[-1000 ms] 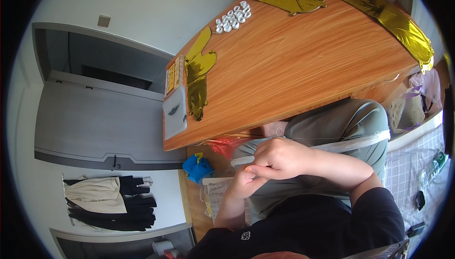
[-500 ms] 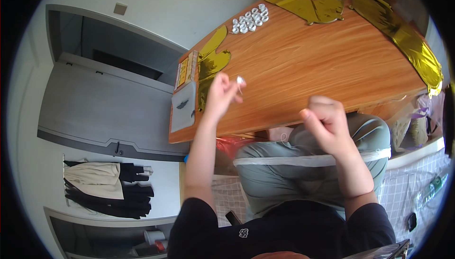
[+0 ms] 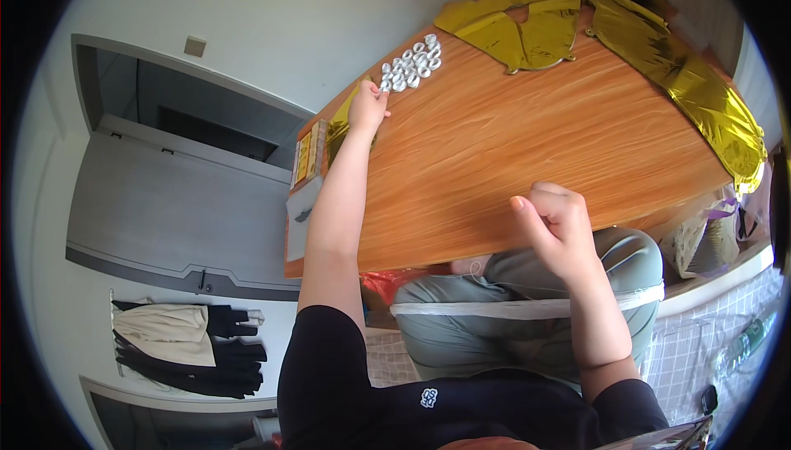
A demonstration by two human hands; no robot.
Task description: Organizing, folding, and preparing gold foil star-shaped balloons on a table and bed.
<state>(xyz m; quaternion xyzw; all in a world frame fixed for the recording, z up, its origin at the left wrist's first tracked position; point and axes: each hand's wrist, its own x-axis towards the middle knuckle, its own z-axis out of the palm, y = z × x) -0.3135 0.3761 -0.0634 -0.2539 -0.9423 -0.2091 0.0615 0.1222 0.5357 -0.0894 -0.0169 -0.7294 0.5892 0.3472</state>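
Note:
My left hand (image 3: 367,107) reaches across the table to the near end of a cluster of small shiny white rolls (image 3: 412,67), several of them ring-like with a hollow middle. Its thumb and fingers are pinched at the closest roll (image 3: 385,86), partly covering it. Nearer to me, above the table's front edge, my right hand (image 3: 560,223) is closed with the thumb along the top. Whether anything is inside it is hidden. Below that hand a thin pale thread (image 3: 475,268) curls over my lap.
Gold foil sheets lie along the far edge (image 3: 540,34) and right side (image 3: 700,96) of the wooden table (image 3: 494,145). Another gold piece (image 3: 339,127), a patterned box (image 3: 308,153) and a white tray (image 3: 298,232) sit by my left arm. A white band (image 3: 494,308) crosses my knees.
My left hand has moved away from me and to the left, carrying a small white roll from mid-table to the cluster. The right hand stays closed, nearly in place. The view has shifted slightly.

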